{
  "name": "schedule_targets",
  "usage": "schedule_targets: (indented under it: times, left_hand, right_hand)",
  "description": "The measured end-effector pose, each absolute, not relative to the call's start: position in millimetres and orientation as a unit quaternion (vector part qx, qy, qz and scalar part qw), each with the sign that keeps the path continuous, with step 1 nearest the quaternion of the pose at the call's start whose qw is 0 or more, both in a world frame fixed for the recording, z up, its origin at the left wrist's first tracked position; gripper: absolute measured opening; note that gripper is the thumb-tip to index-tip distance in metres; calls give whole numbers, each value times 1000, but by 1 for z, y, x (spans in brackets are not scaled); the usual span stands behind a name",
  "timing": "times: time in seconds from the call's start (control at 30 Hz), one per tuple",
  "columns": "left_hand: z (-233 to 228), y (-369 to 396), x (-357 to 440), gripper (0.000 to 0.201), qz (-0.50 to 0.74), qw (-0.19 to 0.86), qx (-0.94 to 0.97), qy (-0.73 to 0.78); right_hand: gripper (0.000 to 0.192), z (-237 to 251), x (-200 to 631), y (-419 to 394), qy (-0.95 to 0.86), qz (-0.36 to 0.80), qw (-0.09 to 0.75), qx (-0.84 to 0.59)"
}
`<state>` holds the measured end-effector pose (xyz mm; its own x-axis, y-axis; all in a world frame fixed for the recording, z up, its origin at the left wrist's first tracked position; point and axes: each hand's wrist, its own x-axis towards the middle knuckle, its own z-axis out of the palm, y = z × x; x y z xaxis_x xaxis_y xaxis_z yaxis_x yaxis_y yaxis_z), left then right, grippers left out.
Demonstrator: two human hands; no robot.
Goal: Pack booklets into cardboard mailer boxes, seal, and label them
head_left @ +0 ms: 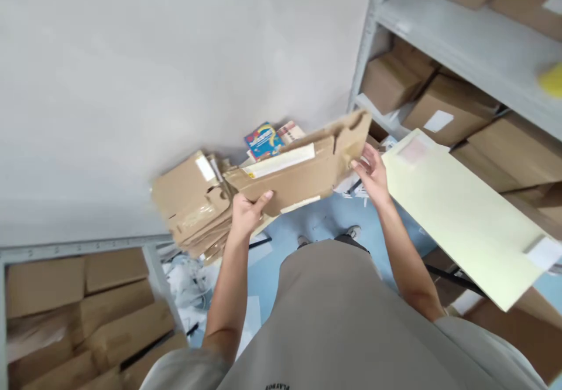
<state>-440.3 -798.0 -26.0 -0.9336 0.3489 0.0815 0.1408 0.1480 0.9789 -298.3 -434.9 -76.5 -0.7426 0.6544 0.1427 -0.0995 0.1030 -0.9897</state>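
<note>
- Gripping flattened cardboard box [302, 170] at chest height – left hand [246, 213] fingers clamped on lower edge, right hand [372, 173] fingers spread against its end.
- Risking a slip onto the cardboard pile [193, 205] – loose one-sided hold.

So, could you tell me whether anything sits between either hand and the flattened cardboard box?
Nothing visible does. The left hand already grips the flattened cardboard box at its lower edge, and the right hand touches its right end. The pile of flattened cardboard lies behind it.

Both arms reach forward; left hand [246, 213] in a closed grip, right hand [372, 174] fingers spread
</note>
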Motion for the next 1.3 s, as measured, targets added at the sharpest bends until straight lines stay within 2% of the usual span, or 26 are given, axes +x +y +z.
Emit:
schedule_targets:
  times: [0.2, 0.4, 0.53, 0.77, 1.03, 1.3]
  left_hand:
    - [-49, -638, -422, 74, 614, 225, 238, 718]
    - [-90, -473, -397, 78, 583, 303, 310, 687]
    - [-119, -399, -374, 78, 561, 353, 339, 668]
    - [-169, -321, -361, 69, 497, 440, 387, 640]
    - [-199, -249, -358, 57, 430, 512, 443, 597]
    - [-213, -220, -356, 50, 386, 564, 467, 561]
  right_hand:
    - [60, -82, -159, -314, -652, 641, 302, -270]
    - [62, -106, -49, -262, -605, 573, 385, -397]
    - [62, -135, -1, -247, -576, 533, 411, -463]
    - [66, -177, 39, -236, -527, 522, 407, -533]
    - [45, -200, 39, -200, -490, 458, 383, -635]
    - [57, -215, 22, -187, -471, 482, 393, -626]
